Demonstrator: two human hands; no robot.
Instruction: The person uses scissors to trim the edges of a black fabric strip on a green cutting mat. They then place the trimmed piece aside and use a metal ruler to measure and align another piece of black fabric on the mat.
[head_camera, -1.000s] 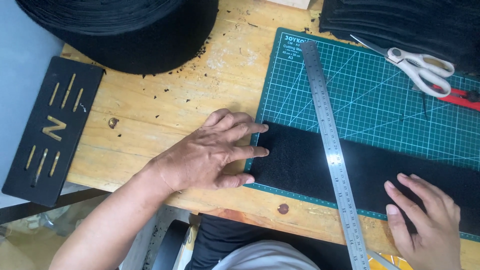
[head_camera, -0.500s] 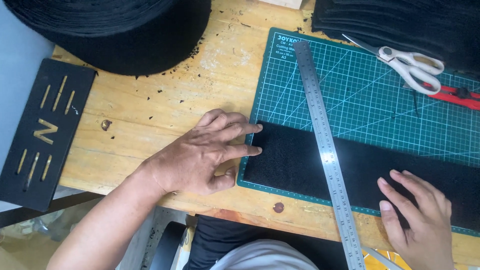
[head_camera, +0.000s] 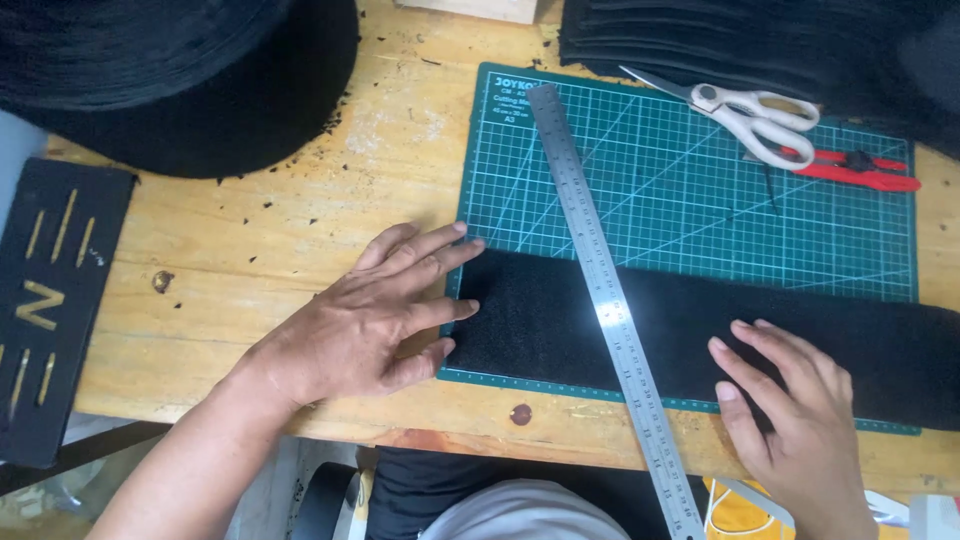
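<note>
Black felt strip lies flat along the near edge of the green cutting mat, steel ruler laid diagonally across it. Left hand and right hand — fingers spread, grasping nothing — press its ends. No cut visible; scissors untouched.

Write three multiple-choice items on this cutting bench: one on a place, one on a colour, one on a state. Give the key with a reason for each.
1. The steel ruler lies:
A. slantwise across the black fabric strip
B. under the scissors
C. off the mat

2. The scissors have handles coloured:
A. black
B. white
C. green

3. The left hand is:
A. clenched round the ruler
B. lifted clear
C. spread flat, fingertips at the strip's left end

Key: A, the ruler crosses over the strip on the green cutting mat; B, the handle loops are white; C, the fingers are spread open, while the right hand presses the strip farther right.
</note>
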